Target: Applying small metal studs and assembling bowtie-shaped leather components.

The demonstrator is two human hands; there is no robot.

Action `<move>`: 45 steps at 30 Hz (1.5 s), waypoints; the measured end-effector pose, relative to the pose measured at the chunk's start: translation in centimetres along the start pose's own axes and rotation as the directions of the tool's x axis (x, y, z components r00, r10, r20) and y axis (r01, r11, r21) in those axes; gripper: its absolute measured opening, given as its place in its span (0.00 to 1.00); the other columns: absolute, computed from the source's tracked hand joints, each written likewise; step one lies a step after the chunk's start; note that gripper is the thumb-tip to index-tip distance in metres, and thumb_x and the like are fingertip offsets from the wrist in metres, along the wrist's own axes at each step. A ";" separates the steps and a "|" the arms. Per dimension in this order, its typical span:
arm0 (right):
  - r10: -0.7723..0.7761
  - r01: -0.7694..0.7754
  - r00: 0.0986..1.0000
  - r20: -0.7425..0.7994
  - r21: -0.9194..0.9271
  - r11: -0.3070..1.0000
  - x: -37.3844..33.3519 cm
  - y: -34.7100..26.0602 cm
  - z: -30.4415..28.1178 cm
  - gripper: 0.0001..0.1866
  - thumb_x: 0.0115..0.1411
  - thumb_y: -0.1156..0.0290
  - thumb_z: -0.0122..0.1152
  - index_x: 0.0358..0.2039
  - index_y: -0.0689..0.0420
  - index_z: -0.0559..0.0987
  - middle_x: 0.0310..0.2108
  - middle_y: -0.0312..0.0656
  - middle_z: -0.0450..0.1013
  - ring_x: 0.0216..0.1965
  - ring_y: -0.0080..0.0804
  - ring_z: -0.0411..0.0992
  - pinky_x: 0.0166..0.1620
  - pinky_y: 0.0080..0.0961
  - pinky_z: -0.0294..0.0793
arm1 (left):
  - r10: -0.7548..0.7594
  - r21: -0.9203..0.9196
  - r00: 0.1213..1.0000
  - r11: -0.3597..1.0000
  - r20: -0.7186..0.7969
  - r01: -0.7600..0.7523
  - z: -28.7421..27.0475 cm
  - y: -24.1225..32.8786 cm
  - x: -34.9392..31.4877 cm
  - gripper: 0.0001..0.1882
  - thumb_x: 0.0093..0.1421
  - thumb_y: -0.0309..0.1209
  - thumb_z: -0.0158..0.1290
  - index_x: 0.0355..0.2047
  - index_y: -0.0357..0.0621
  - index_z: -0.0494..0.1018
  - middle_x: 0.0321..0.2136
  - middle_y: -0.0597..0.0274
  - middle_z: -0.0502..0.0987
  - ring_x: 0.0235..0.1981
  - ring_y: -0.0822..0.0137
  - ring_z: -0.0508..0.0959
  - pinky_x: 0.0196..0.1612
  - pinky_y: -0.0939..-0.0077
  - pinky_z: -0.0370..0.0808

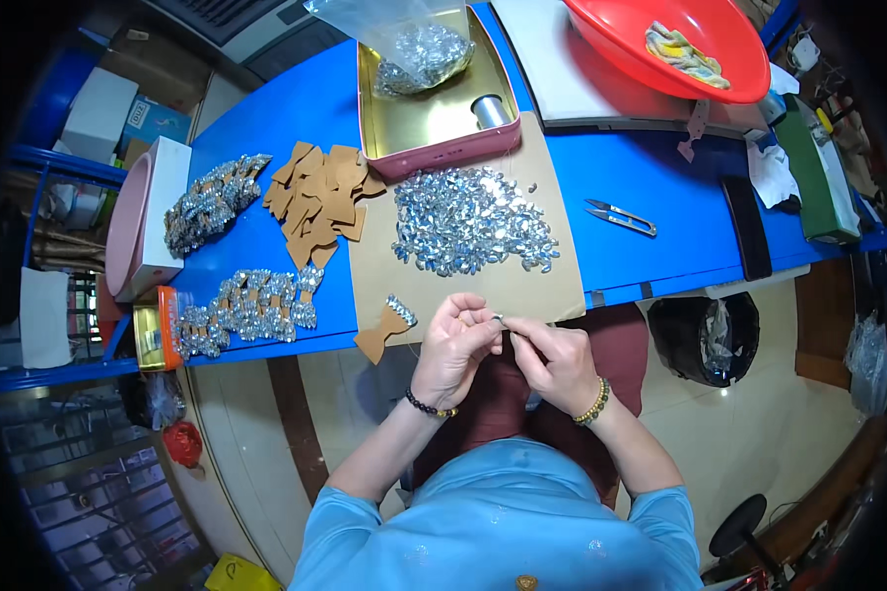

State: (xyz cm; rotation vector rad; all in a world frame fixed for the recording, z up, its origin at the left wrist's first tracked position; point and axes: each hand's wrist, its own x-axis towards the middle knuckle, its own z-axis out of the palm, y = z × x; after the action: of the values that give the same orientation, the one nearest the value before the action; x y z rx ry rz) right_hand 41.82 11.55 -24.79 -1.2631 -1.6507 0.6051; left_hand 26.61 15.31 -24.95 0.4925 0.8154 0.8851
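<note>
My left hand [453,347] and my right hand [554,362] meet just off the table's near edge, fingers pinched. Between the left fingertips shows a tiny shiny piece [498,317], like the loose rhinestones. What the right fingertips grip is too small to make out. Beside my left hand lies a tan bow-shaped card [376,340], with a row of silvery rhinestones along one end. Beyond both hands a heap of loose rhinestones [473,219] is spread over a brown cardboard sheet [562,286].
Plain tan cards [323,192] are piled to the left, near rhinestone-covered cards [251,305]. At the back, a pink-sided tin [443,153] holds a wire spool [488,111] and a bag of rhinestones [426,59]. Thread snips [621,217] lie right; a red basin [611,39] stands behind.
</note>
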 end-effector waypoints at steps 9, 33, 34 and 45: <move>0.101 -0.102 0.994 0.036 0.043 0.994 -0.5 0.1 0.2 0.09 0.51 0.79 0.55 0.35 0.59 0.75 0.23 0.45 0.74 0.22 0.37 0.74 0.24 0.28 0.72 | 0.134 0.221 0.991 0.966 0.014 -0.134 0.2 0.0 -0.3 0.19 0.53 0.17 0.51 0.44 0.39 0.58 0.27 0.61 0.71 0.25 0.73 0.72 0.29 0.82 0.72; 0.359 -0.400 0.915 0.184 0.294 0.868 -1.1 0.0 0.3 0.03 0.56 0.77 0.52 0.32 0.61 0.71 0.17 0.42 0.71 0.17 0.28 0.71 0.21 0.23 0.67 | 0.201 0.374 0.979 0.907 0.017 -0.193 0.4 0.0 -0.8 0.26 0.51 0.16 0.52 0.48 0.36 0.54 0.28 0.61 0.71 0.25 0.77 0.72 0.29 0.86 0.71; 0.468 -0.556 0.830 0.302 0.399 0.729 -1.0 0.0 0.1 0.03 0.57 0.77 0.51 0.31 0.61 0.71 0.17 0.40 0.70 0.16 0.25 0.70 0.20 0.22 0.66 | 0.203 0.373 0.979 0.907 0.017 -0.194 0.4 0.1 -0.8 0.26 0.51 0.16 0.52 0.48 0.36 0.54 0.28 0.61 0.71 0.25 0.77 0.72 0.29 0.86 0.71; 0.389 -0.450 0.892 0.229 0.383 0.807 -0.5 -0.6 0.3 0.03 0.59 0.76 0.50 0.30 0.62 0.69 0.19 0.37 0.71 0.18 0.18 0.67 0.21 0.17 0.66 | 0.258 0.520 0.960 0.808 0.111 -0.277 0.9 -0.3 -1.4 0.27 0.52 0.16 0.50 0.51 0.37 0.52 0.28 0.62 0.71 0.24 0.77 0.72 0.28 0.86 0.70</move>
State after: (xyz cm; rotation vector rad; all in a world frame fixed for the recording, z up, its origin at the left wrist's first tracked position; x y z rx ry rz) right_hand 41.28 10.96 -24.59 -1.2770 -1.2412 1.2843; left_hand 26.96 13.97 -23.98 1.1355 0.9764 0.8999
